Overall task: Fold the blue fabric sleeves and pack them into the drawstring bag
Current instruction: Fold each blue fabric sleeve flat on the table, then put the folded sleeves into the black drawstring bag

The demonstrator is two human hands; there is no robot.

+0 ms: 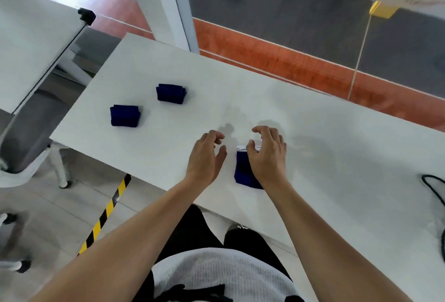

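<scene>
Navy cloth, soft and thick-looking, folded into three squat blocks on a white desk [313, 133]. Far-left folded sleeve [125, 115] and second folded sleeve [171, 93] lying near each other toward the desk's left end, not touching, layered edges showing along the tops. Third blue bundle [243, 169] close to the near edge, partly under the right hand [267, 157]; a strip of white fabric [241, 148] at its far end, possibly the bag's mouth, cannot tell for sure. Drawstring bag otherwise not identifiable.

Right hand palm-down over the bundle, fingers [261, 130] curved and spread, raised off the desk; thumb at the white strip, contact not certain. No firm grip visible. Left hand [206, 157] just beside the bundle to its left, apart from it, fingers loosely curled, holding nothing. Both forearms bare, reaching in from the bottom of view.

Desk surface smooth, matte, faintly shadowed under the hands. Black cable loop [433, 191] at the right edge. Grey chair seat [26, 133] with white frame to the left; white panel [31, 44] with a black corner clip above it. Floor pale tile with a yellow-and-black hazard stripe [106, 212] running under the desk's near-left corner. Beyond the desk, an orange band [277, 53] and dark grey flooring behind glass with a white upright frame.
</scene>
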